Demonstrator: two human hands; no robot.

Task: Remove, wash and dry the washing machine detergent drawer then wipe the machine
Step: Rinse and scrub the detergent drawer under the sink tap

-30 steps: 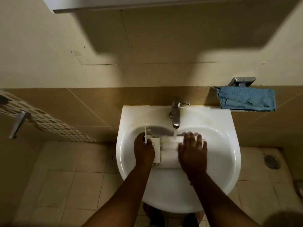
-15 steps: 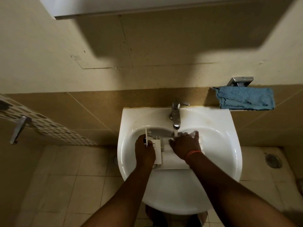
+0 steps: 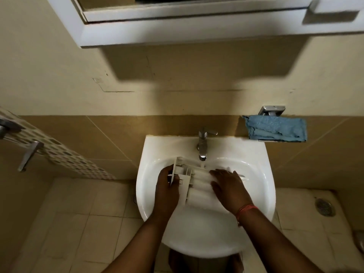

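The left hand grips the left end of the white detergent drawer, which lies across the sink basin; the right hand rests on its right part, fingers spread flat; water runs from the tap; beyond, a blue cloth hangs on a wall holder.

Beige wall over tan tiles, pale floor tiles, white cabinet overhead casting a shadow, floor drain at right.
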